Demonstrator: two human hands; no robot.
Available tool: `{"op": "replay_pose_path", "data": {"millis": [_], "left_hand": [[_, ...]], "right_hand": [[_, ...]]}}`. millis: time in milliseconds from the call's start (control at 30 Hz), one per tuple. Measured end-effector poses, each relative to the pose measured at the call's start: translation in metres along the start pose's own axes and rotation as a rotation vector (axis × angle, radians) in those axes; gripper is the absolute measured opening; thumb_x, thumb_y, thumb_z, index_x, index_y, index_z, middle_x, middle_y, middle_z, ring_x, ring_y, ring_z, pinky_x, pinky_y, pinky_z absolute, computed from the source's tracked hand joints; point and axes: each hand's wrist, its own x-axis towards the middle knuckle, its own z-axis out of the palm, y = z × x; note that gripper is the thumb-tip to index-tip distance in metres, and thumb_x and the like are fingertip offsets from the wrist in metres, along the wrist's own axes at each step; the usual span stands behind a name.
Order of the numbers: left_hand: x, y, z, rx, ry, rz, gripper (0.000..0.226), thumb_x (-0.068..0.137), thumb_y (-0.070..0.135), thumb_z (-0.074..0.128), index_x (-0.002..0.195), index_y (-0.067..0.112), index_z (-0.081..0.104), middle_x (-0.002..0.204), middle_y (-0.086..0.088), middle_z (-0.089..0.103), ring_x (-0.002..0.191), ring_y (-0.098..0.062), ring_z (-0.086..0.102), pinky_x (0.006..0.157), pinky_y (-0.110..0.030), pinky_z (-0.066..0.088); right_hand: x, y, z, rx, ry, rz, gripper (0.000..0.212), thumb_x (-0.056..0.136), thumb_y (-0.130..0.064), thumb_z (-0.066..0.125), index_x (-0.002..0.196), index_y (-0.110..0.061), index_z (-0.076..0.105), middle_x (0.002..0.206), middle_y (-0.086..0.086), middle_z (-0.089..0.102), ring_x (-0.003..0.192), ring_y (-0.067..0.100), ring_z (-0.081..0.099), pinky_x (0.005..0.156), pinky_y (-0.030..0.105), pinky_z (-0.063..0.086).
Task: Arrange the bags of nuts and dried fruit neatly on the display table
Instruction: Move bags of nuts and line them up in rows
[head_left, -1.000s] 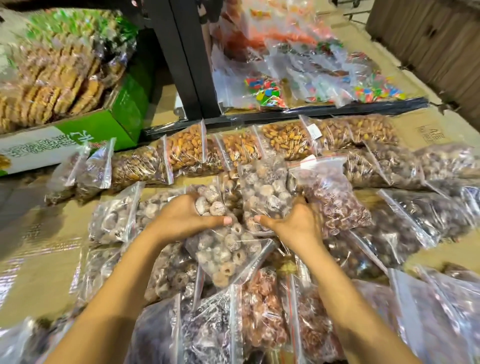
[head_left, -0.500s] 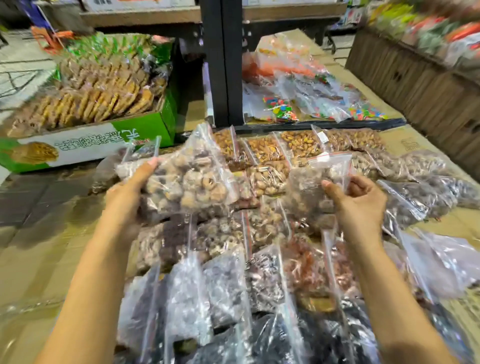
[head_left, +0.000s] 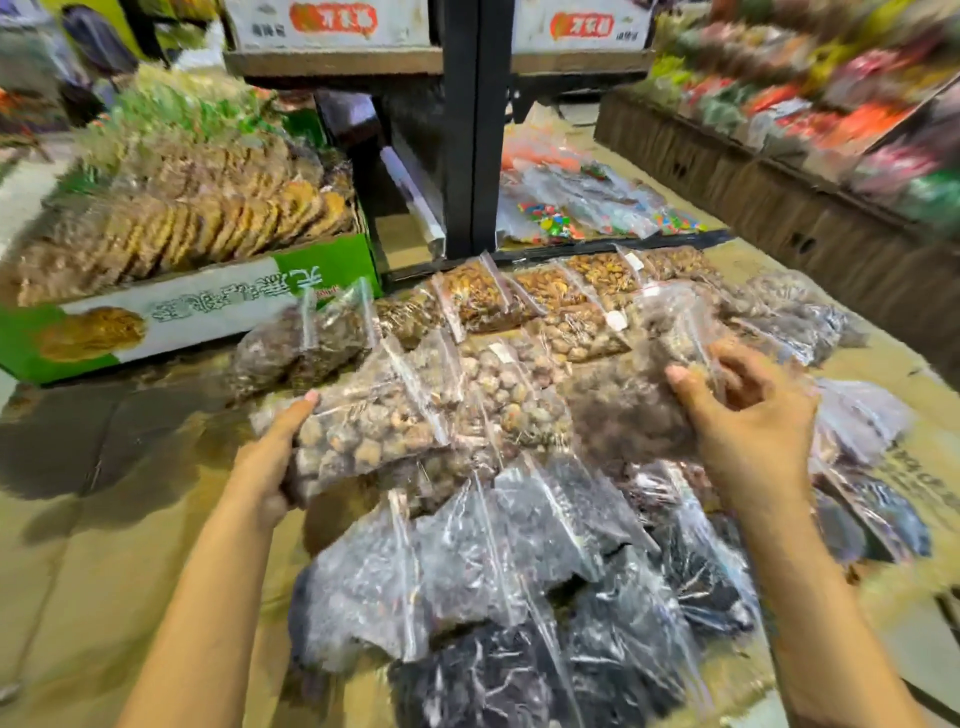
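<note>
we see the left grip (head_left: 270, 467) clamped on the near end of a clear zip bag (head_left: 363, 431), thumb on top and fingers under it. this bag is full of pale brown, wrinkled round pieces and is tilted, its zip edge pointing away from the grip. the right grip (head_left: 748, 421) pinches a second clear bag (head_left: 670, 332) between thumb and curled fingers; its brown contents are too blurred for us to name. both bags are over the middle of the pile, with the second bag up and away from the right grip.

between the two grips lie more bags of tan round pieces (head_left: 514, 395). just below both grips, nearer to us, sit bags of dark, almost black shrivelled fruit (head_left: 467, 571), overlapping each other. beyond the grips runs a row of bags holding golden-brown nuts (head_left: 483, 296), leaning one on the next. to the far side of the left grip two bags of dark brown pieces (head_left: 296, 348) stand side by side.

all rest on the cardboard-covered surface (head_left: 104, 545). past the left grip a green and white box (head_left: 208, 306) holds stacked round biscuits (head_left: 208, 218). beyond the nut row a black post (head_left: 467, 130) rises, and bags of coloured sweets (head_left: 550, 221) lie just beside it.
</note>
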Motion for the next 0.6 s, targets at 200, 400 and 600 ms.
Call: {"op": "replay_pose_path", "data": {"millis": [200, 400, 600], "left_hand": [[0.046, 0.003, -0.012, -0.082, -0.071, -0.02, 0.08, 0.05, 0.066, 0.08, 0.114, 0.021, 0.068, 0.106, -0.005, 0.073, 0.084, -0.023, 0.07, 0.069, -0.042, 0.058], [0.086, 0.012, 0.012, -0.017, -0.116, -0.014, 0.054, 0.074, 0.066, 0.064, 0.098, 0.018, 0.067, 0.063, -0.001, 0.07, 0.046, -0.014, 0.063, 0.044, -0.02, 0.049], [0.11, -0.008, 0.022, 0.527, 0.025, 0.246, 0.107, 0.07, 0.087, 0.034, 0.137, 0.005, 0.045, 0.145, -0.021, 0.04, 0.13, -0.036, 0.041, 0.11, -0.042, 0.032]], "right_hand": [[-0.015, -0.014, 0.028, -0.085, -0.063, 0.001, 0.03, 0.075, -0.014, 0.076, 0.1, -0.026, 0.063, 0.1, 0.003, 0.068, 0.088, 0.009, 0.061, 0.084, 0.014, 0.048], [-0.009, -0.021, 0.053, -0.004, -0.141, 0.092, 0.029, 0.074, -0.02, 0.076, 0.101, -0.024, 0.066, 0.097, 0.007, 0.07, 0.092, 0.022, 0.066, 0.087, 0.036, 0.053], [-0.016, -0.006, 0.087, 0.057, -0.251, 0.206, 0.028, 0.078, -0.011, 0.071, 0.105, -0.016, 0.065, 0.1, 0.007, 0.071, 0.088, 0.016, 0.069, 0.078, 0.031, 0.056]]}}
